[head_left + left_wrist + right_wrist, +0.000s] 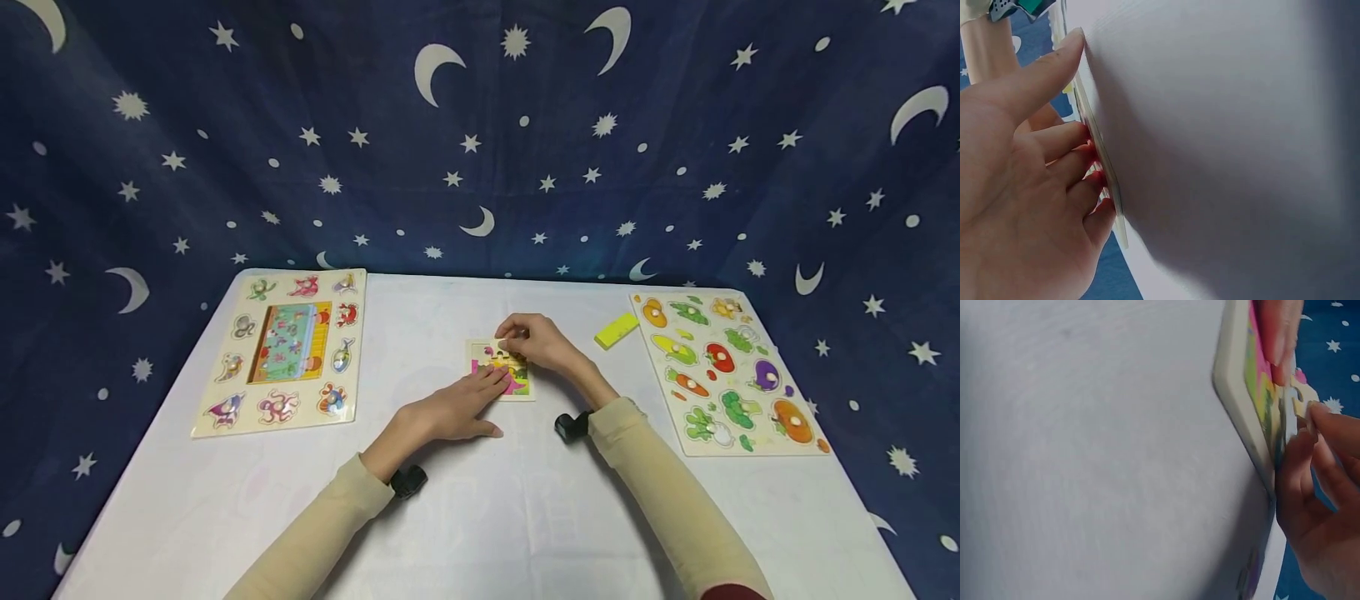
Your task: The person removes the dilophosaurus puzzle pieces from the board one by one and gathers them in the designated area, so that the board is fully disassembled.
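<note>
A jigsaw piece (1304,389) is pinched over a small jigsaw board (532,387), which is partly covered by both hands.
The board is set mid-table, between a sea-animal peg puzzle (351,333) and a vegetable peg puzzle (701,412). Its lower left is hidden under the left hand (456,408), whose fingers are extended and laid on it; its upper right is overlapped by the right hand (546,343), by whose thumb and finger the piece is gripped. The piece's print is mostly concealed, and the whole picture cannot be made out. In the left wrist view the board is seen nearly edge-on. The markings on the yellow block (617,331) are too small to be read.
</note>
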Available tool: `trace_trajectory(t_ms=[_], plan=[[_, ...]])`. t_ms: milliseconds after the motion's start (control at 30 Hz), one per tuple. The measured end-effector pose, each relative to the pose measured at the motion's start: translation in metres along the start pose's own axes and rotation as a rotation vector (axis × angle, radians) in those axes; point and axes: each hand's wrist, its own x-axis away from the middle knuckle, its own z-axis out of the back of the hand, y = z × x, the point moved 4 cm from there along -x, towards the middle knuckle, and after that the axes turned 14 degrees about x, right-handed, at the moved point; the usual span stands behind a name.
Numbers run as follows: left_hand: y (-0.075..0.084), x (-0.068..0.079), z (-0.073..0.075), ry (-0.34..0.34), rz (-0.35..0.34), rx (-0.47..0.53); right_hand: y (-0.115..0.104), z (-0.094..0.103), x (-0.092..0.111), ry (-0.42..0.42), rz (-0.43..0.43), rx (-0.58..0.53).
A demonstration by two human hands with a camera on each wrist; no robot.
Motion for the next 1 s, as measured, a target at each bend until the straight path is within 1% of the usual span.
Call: trace_trajectory(t_ms=[133,233,467,767,1000], plan=[[0.000,0.000,-0.001,0.000,0.008,-0.006,0.005,0.005,0.005,-0.005,-0.023,-0.078],[0.000,0.000,0.000,0.004,0.016,-0.010,0.008,0.011,0.011,0.010,-0.050,-0.095],[0.002,0.000,0.002,0.002,0.011,-0.009,0.025,0.025,0.031,0.075,-0.113,-0.088],[0.005,0.001,0.002,0.006,-0.011,0.015,0.045,0.036,0.056,0.094,-0.138,-0.085],[0.007,0.002,0.002,0.000,-0.031,0.020,0.065,0.045,0.071,0.107,-0.168,-0.076]])
